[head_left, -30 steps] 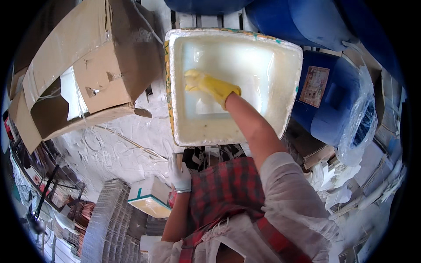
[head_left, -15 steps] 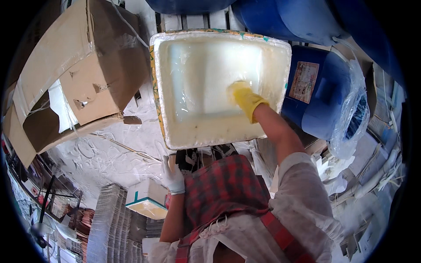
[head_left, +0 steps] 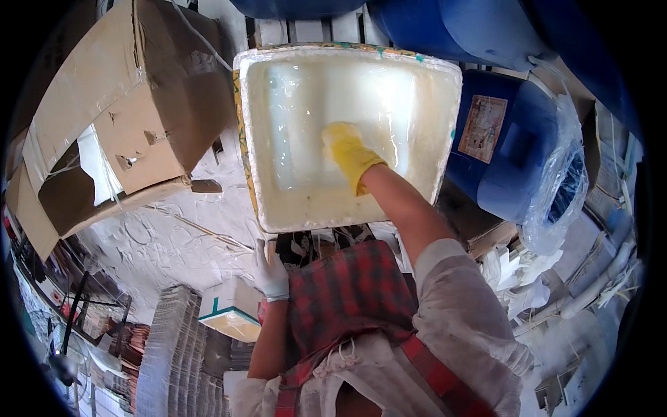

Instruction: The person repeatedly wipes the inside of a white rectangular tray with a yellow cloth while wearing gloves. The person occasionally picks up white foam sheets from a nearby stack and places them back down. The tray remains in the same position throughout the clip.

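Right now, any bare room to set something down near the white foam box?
One bare patch: the white crusted floor between the torn cardboard box, the foam box and the left hand. Inside the foam box, its left half is bare; the right hand fills the middle. To the right, blue drums and scraps crowd the floor.

Bright daylight, strongest inside white foam box (head_left: 306, 187); wet glare on its floor near yellow-gloved right hand (head_left: 347, 149). Soft shadow under box's near rim. Heavy fisheye bending, black vignette beyond box. Focus fairly sharp.
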The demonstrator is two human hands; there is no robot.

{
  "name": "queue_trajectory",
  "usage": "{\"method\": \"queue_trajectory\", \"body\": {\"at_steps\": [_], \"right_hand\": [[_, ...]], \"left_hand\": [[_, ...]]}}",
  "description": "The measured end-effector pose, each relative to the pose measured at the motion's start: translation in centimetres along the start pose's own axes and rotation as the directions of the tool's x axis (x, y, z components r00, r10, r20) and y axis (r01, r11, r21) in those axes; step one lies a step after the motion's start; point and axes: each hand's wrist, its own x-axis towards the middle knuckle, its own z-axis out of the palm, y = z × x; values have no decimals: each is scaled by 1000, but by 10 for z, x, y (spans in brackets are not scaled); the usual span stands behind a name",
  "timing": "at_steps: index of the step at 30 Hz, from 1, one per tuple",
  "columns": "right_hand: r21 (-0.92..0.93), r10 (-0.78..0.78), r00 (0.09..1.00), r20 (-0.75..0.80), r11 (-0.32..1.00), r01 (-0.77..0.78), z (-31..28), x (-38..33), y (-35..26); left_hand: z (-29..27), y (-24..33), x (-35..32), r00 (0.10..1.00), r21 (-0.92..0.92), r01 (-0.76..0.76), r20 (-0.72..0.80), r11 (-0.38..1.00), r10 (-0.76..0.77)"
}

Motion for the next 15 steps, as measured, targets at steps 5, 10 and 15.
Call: {"method": "queue_trajectory", "body": {"at_steps": [5,10,15], "right_hand": [[84,153,979,-138,986,-143,12,0,-22],[120,120,993,-20,986,-117,30,18,-53],[141,54,987,-154,990,-32,60,32,-43]], "left_hand": [[-5,8,4,1000,-40,24,3,999,-24],[2,2,5,996,-31,5,-83,999,-8],[1,9,2,996,-68,-28,-85,997,22]]}}
